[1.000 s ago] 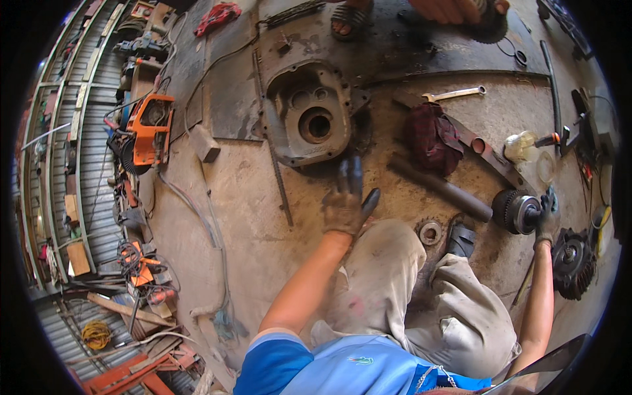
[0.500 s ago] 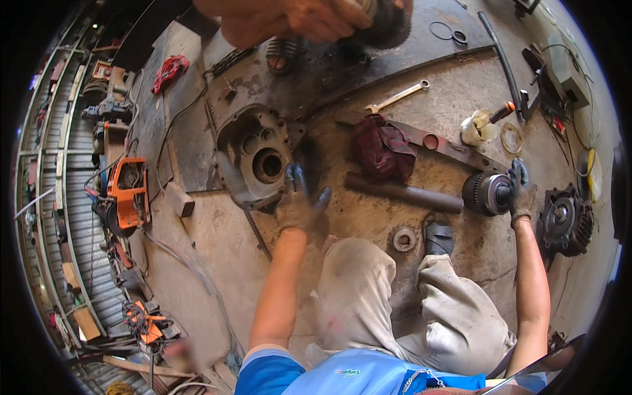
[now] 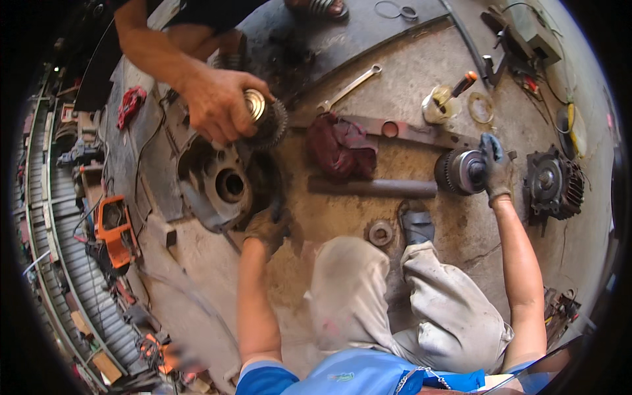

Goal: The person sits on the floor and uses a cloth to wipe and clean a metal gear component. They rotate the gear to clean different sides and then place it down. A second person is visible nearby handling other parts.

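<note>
My left hand (image 3: 266,229), in a dirty work glove, is beside the lower right edge of a metal gearbox housing (image 3: 230,184) with a round bore. Its fingers are dark and blurred, so I cannot tell how they are set. At the right, my gloved right hand (image 3: 498,172) grips the near end of a toothed metal clutch drum (image 3: 461,171) on the floor. A co-worker's bare hand (image 3: 220,105) holds a large gear (image 3: 271,125) with a shiny hub above the housing.
A dark red cloth (image 3: 342,146) and a metal pipe (image 3: 375,187) lie mid-floor. Behind are a wrench (image 3: 352,87), a flat bar (image 3: 421,133) and a tub with a brush (image 3: 440,105). A finned casing (image 3: 552,181) stands far right; a small ring gear (image 3: 380,233) is near my foot.
The co-worker's hand has brought the gear down over the housing. My left hand has drawn back toward me along the housing's edge. My right hand stays at the drum; the view has shifted.
</note>
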The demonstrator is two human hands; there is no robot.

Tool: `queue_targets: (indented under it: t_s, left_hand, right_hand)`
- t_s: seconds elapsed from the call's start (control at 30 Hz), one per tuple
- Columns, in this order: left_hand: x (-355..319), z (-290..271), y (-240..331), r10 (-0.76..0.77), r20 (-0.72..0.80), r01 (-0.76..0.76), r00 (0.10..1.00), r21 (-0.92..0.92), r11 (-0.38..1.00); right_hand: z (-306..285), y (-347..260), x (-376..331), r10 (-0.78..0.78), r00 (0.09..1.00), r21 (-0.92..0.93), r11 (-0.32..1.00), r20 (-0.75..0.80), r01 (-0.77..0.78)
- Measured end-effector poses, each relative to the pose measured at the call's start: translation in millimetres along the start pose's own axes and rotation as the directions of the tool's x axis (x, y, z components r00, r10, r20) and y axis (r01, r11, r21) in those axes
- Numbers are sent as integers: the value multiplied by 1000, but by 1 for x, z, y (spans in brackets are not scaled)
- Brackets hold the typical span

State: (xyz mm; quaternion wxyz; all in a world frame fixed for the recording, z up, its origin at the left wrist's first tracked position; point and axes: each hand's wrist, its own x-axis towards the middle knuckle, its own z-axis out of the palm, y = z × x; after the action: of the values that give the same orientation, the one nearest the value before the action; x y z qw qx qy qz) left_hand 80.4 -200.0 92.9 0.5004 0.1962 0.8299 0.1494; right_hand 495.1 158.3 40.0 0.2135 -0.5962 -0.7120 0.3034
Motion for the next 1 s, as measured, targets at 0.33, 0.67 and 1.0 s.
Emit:
queue_targets:
  t_s: [0.33,0.67,1.0]
  left_hand:
    - [65,75,58,107,-240,-24,965,328,944]
    - [193,18,127,-370,-74,311,926,-407,859]
    - [203,-13,185,-605,711,931,360,-319,179]
  right_hand:
    - [3,10,5,57,997,135,989,54,-63]
    - [4,11,2,74,995,213,973,62,-86]
    - [5,3,-6,80,997,212,974,0,-78]
